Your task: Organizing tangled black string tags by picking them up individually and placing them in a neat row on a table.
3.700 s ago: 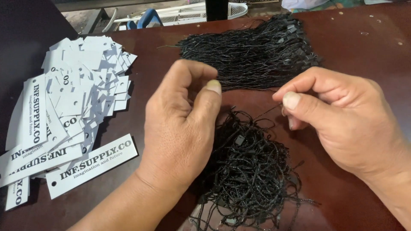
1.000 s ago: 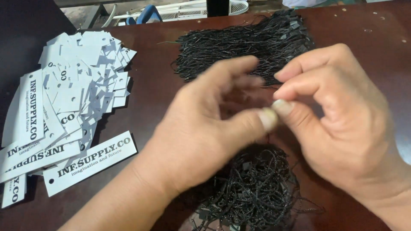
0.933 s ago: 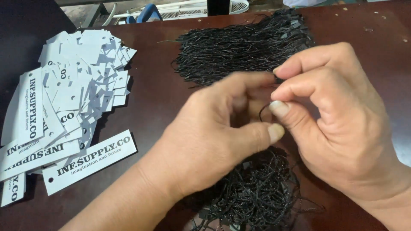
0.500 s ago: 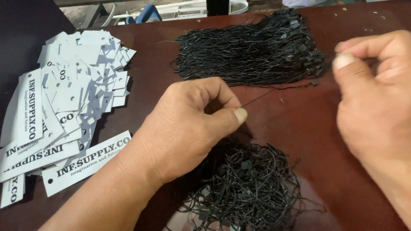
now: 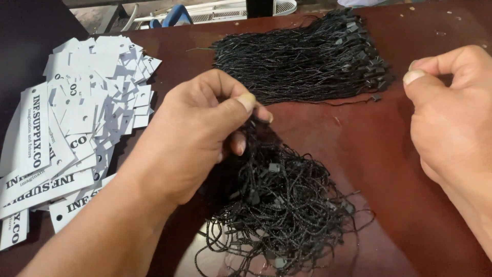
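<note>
My left hand pinches the top of a tangled bundle of black cords between thumb and fingers, and the bundle fans out on the table below it. Farther back lies a neat pile of straightened black cords, their small black clasps at the right end. A single black cord lies along the near edge of that pile. My right hand hovers right of both piles with thumb pressed to curled fingers. I see nothing in it.
A heap of small white paper tags and long white printed labels covers the left side of the dark red-brown table. Past the far edge are a blue object and a white grille.
The hands came together over the tangle. My right hand pulled one cord out to the right, and it now lies by the neat pile. My left hand stays on the tangle.
</note>
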